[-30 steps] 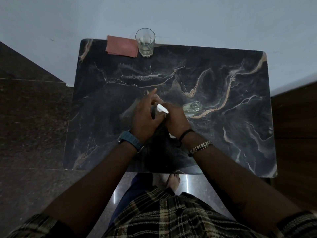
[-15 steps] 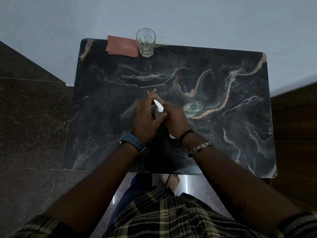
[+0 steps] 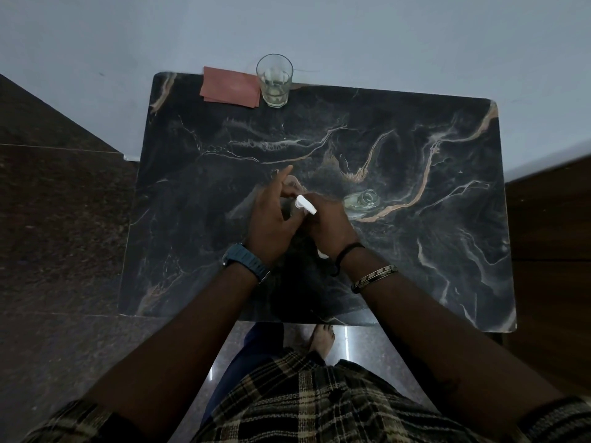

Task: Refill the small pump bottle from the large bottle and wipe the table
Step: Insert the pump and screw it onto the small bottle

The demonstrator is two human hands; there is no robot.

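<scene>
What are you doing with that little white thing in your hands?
A person stands at a dark marble table with both hands together over its middle. The left hand and right hand are working on a white pump top, which seems to sit on a bottle mostly hidden by the fingers. Just to the right a small clear bottle stands open on the table. At the far edge sit a drinking glass and a folded reddish cloth, both untouched.

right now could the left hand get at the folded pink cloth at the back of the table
Probably yes, once it lets go: the marble table is bare between the left hand and the pink cloth. For now that hand is busy on the white pump head.
</scene>
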